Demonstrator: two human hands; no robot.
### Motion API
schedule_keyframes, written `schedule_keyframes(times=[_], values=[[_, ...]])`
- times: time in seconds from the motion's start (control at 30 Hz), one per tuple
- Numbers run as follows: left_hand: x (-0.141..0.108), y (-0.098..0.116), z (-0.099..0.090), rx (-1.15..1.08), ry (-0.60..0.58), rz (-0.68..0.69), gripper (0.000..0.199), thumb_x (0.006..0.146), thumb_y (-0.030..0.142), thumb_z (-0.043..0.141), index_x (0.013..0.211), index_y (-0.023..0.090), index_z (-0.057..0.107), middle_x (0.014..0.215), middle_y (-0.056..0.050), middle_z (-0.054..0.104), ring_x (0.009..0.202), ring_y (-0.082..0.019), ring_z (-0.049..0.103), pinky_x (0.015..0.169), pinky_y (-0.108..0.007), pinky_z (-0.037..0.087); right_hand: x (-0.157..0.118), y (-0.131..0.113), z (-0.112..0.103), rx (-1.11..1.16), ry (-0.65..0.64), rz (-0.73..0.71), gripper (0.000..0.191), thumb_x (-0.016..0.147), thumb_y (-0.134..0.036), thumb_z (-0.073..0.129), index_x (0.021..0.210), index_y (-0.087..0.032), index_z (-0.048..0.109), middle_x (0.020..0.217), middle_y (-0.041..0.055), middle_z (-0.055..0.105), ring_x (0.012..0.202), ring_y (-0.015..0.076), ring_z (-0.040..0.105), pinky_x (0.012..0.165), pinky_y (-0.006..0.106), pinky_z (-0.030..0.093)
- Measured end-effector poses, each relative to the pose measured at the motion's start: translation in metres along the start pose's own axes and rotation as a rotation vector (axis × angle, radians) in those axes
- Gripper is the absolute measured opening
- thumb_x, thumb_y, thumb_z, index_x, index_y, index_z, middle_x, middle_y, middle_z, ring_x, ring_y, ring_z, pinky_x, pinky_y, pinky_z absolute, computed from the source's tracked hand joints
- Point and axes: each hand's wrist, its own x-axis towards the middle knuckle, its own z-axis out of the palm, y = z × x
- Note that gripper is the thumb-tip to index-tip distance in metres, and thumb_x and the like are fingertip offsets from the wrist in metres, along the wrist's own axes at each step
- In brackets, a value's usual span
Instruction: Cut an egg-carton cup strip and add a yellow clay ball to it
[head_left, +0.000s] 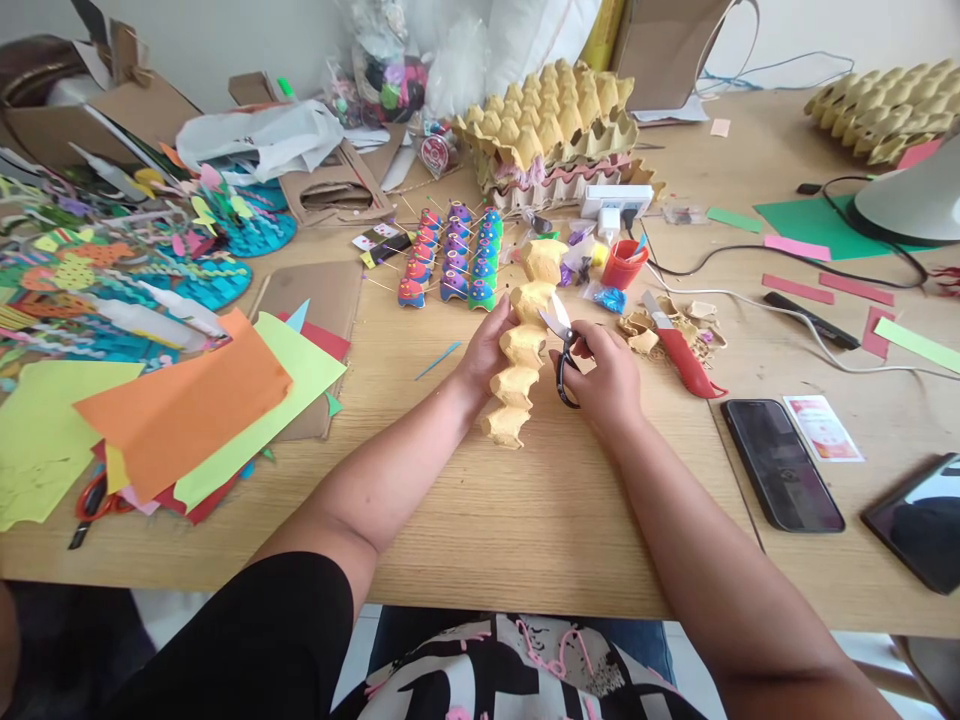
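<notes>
A yellowish strip of egg carton cups (517,384) is held up over the table, running away from me. My left hand (487,350) is closed on its left side near the middle. In my right hand (606,375) is a pair of black-handled scissors (567,378), my fingers in the loops. The blades are apart, at the right edge of the strip's upper part. Just beyond lie three rows of painted carton cups with thin sticks: red and blue (420,258), purple (455,255), green and blue (486,262).
Carton scraps (686,325) and a red-handled knife (686,350) lie to the right, near a red cup (624,266). A phone (784,465) rests at front right. Coloured paper (195,410) covers the left. Egg trays (551,110) are stacked behind. A white cable (810,335) crosses the right side.
</notes>
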Motion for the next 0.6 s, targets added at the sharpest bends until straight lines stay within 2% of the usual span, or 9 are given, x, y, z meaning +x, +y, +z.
schedule_keyframes(times=[0.13, 0.27, 0.33, 0.5, 0.6], values=[[0.0018, -0.0033, 0.0017, -0.032, -0.030, 0.019, 0.075, 0.096, 0.095, 0.051, 0.093, 0.023, 0.075, 0.068, -0.002, 0.067, 0.057, -0.015, 0.059, 0.059, -0.033, 0.049, -0.0010, -0.0029, -0.0014, -0.060, -0.008, -0.058, 0.025, 0.094, -0.033, 0.075, 0.118, -0.026, 0.076, 0.095, 0.0069, 0.074, 0.088, 0.0271, 0.066, 0.084, 0.040, 0.051], [0.0038, -0.0064, 0.0011, 0.053, -0.060, 0.031, 0.085, 0.086, 0.104, 0.049, 0.098, 0.026, 0.078, 0.068, -0.006, 0.070, 0.077, -0.028, 0.076, 0.069, -0.042, 0.059, -0.0006, -0.0028, -0.0021, -0.094, -0.017, -0.052, 0.026, 0.095, -0.033, 0.074, 0.120, -0.026, 0.075, 0.096, 0.0078, 0.074, 0.089, 0.0280, 0.065, 0.085, 0.041, 0.052], [0.0036, -0.0064, 0.0016, 0.074, -0.055, 0.043, 0.088, 0.086, 0.106, 0.047, 0.101, 0.025, 0.079, 0.068, -0.007, 0.070, 0.086, -0.032, 0.080, 0.075, -0.044, 0.062, -0.0003, -0.0019, -0.0021, -0.101, -0.018, -0.055, 0.027, 0.095, -0.031, 0.074, 0.121, -0.025, 0.075, 0.095, 0.0079, 0.074, 0.089, 0.0282, 0.066, 0.084, 0.041, 0.052], [0.0000, -0.0031, 0.0069, 0.003, 0.007, 0.032, 0.083, 0.093, 0.100, 0.045, 0.094, 0.022, 0.074, 0.059, -0.003, 0.063, 0.071, -0.025, 0.075, 0.069, -0.038, 0.059, -0.0009, -0.0018, -0.0027, -0.141, -0.009, -0.067, 0.025, 0.096, -0.031, 0.074, 0.120, -0.026, 0.076, 0.091, 0.0072, 0.073, 0.087, 0.0284, 0.066, 0.081, 0.039, 0.051], [-0.0009, -0.0027, 0.0064, -0.015, 0.016, 0.029, 0.079, 0.095, 0.096, 0.046, 0.096, 0.022, 0.073, 0.068, -0.005, 0.071, 0.080, -0.027, 0.079, 0.073, -0.039, 0.061, -0.0015, -0.0028, -0.0034, -0.186, 0.000, -0.076, 0.023, 0.097, -0.034, 0.074, 0.120, -0.028, 0.077, 0.088, 0.0063, 0.073, 0.086, 0.0283, 0.066, 0.078, 0.038, 0.050]])
